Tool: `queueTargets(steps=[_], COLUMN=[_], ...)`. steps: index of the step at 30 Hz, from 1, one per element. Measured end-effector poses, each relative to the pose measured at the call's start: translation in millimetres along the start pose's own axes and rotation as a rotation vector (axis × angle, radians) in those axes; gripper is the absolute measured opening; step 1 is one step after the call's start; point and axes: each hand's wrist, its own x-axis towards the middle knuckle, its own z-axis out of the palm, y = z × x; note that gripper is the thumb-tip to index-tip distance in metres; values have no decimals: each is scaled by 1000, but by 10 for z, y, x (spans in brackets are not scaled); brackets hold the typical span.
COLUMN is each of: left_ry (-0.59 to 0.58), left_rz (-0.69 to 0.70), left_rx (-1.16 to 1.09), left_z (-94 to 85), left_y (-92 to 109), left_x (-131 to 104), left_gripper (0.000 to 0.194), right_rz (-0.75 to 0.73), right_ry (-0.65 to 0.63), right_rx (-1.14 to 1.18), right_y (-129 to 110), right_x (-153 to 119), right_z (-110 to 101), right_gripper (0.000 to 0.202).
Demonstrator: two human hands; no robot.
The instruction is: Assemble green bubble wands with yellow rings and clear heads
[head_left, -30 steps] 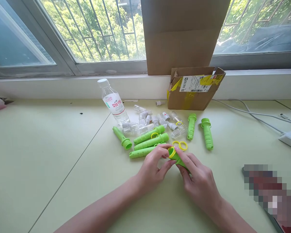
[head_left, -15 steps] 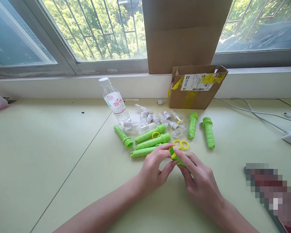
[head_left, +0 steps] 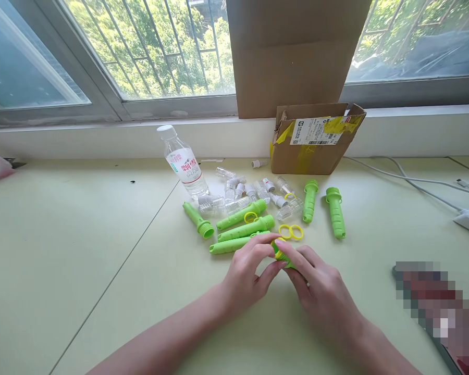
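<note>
My right hand (head_left: 322, 284) is closed around a short green plastic handle (head_left: 291, 264), mostly hidden by the fingers. At the handle's open end is a yellow ring (head_left: 278, 255), pinched by the fingers of my left hand (head_left: 245, 268). My right index finger presses on the ring too. Whether it is fully around the end, I cannot tell. Just beyond my fingers lie two loose yellow rings (head_left: 296, 232). Several green handles with threaded ends, such as one green handle (head_left: 246, 229), rest left of them, the nearest partly behind my left hand.
Clear ribbed plastic tubes (head_left: 289, 209), some with white caps, are scattered behind the handles. A water bottle (head_left: 185, 164) stands behind left, an open cardboard box (head_left: 307, 156) behind right. Two more green handles (head_left: 336, 213) lie right. A blurred flat object (head_left: 437, 317) and white cables (head_left: 418, 182) are further right.
Both hands stay in nearly the same place, still on the handle and ring. The fingers have shifted slightly at the handle's end. The loose things have not moved.
</note>
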Motion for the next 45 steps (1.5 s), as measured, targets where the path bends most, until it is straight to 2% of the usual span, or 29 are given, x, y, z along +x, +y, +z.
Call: queueTargets(steps=[4, 10, 14, 18, 24, 29, 33, 39, 45], left_ry=[15, 5, -2, -34, -59, 22, 26, -7, 5], left_rz=[-18, -173, -310, -389, -442, -377, -351, -395, -406], left_rx=[-60, -133, -174, -230, -231, -100, -103, -173, -141], left_z=[10, 13, 14, 2, 2, 14, 18, 13, 8], left_y=[-13, 26, 55, 73, 80, 87, 75, 70, 71], left_x=[8, 17, 36, 62, 75, 64, 65, 88, 98], left_gripper=[25, 39, 39, 40, 41, 44, 42, 38, 35], right_rz=[70, 365, 553, 695, 724, 729, 757, 784, 791], right_ry=[-13, -132, -192, -259, -241, -200, -197, -218, -185], right_rx=[153, 422, 553, 666, 683, 714, 819, 1011, 1083], right_y=[-55, -158, -206, -281, -302, -274, -293, -308, -247], right_x=[30, 57, 89, 142, 164, 133, 140, 163, 140], right_z=[-20, -70, -94, -152, -165, -125, -116, -96, -33], right_gripper=[51, 51, 54, 56, 58, 59, 60, 67, 65])
